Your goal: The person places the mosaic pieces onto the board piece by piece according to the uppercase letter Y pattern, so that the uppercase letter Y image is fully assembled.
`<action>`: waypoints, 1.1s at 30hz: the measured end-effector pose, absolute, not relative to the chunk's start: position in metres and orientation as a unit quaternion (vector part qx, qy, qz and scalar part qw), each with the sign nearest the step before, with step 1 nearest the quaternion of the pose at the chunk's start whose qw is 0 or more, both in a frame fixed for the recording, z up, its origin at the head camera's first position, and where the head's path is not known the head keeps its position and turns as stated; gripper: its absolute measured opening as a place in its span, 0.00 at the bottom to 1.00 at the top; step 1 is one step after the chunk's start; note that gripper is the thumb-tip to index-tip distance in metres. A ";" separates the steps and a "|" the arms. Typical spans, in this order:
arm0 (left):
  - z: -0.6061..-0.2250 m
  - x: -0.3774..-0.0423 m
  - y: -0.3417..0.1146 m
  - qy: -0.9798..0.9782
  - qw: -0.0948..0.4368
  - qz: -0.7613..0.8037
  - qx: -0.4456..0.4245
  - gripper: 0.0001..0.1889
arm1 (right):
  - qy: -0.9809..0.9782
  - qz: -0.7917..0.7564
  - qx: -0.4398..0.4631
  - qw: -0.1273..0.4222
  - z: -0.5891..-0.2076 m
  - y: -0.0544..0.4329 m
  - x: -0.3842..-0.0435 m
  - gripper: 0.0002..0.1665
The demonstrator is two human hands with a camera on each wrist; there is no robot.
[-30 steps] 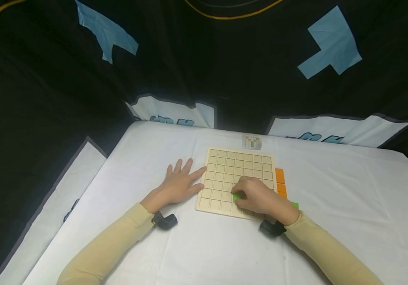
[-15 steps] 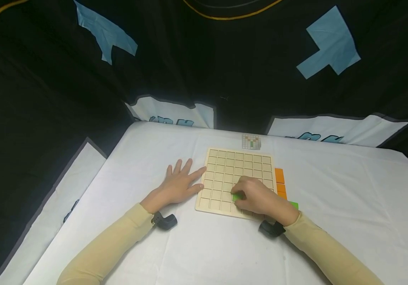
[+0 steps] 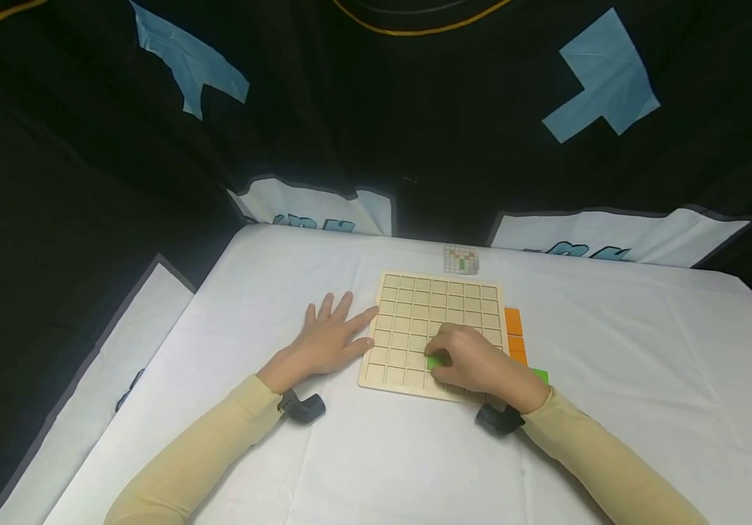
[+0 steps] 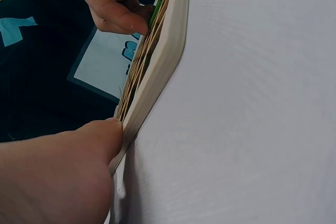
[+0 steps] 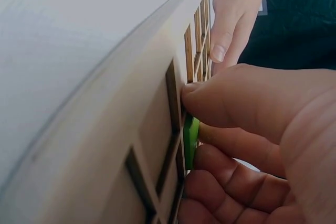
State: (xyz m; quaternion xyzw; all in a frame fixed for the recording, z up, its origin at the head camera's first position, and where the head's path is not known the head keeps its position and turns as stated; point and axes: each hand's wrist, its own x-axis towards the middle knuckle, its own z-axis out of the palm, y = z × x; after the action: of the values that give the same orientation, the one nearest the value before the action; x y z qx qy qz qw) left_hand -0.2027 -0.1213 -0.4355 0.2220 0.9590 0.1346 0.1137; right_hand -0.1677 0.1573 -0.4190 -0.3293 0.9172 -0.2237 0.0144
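Note:
A square wooden grid board (image 3: 408, 302) lies on the white-covered table. Over its lower middle, my right hand (image 3: 474, 362) has its fingers curled round a small green tile (image 3: 435, 362). In the right wrist view the green tile (image 5: 190, 141) stands at a grid cell, between the thumb and the curled fingers. My left hand (image 3: 324, 343) lies flat with spread fingers at the board's left edge, thumb and index fingertip touching it. The left wrist view shows that thumb (image 4: 102, 135) against the board's rim.
Along the board's right side lie several orange tiles (image 3: 513, 322), and a green tile (image 3: 540, 375) sits partly behind the right wrist. Beyond the board lies a small pattern card (image 3: 461, 260) with a coloured grid. A black curtain (image 3: 415, 109) hangs behind the table.
Both hands and the tile look the same as before. Only the whole head view has shifted slightly.

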 end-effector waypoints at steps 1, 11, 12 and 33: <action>-0.435 -0.203 -0.121 0.959 0.113 0.135 0.222 0.33 | 0.918 -0.223 -0.328 0.015 -0.419 0.157 -0.168 0.14; -0.435 -0.203 -0.122 0.960 0.116 0.133 0.219 0.33 | 0.919 -0.221 -0.325 0.021 -0.417 0.157 -0.168 0.15; -0.435 -0.203 -0.122 0.959 0.115 0.134 0.220 0.33 | 0.920 -0.221 -0.324 0.020 -0.417 0.157 -0.168 0.14; -0.438 -0.203 -0.122 0.961 0.110 0.126 0.221 0.33 | 0.923 -0.230 -0.309 -0.001 -0.401 0.180 -0.167 0.14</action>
State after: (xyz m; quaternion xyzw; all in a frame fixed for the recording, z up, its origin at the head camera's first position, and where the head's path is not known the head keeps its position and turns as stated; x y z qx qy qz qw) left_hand -0.2034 -0.1221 -0.4384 0.2210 0.9608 0.1263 0.1104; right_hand -0.1666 0.1798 -0.4014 -0.3092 0.9227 -0.2305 -0.0009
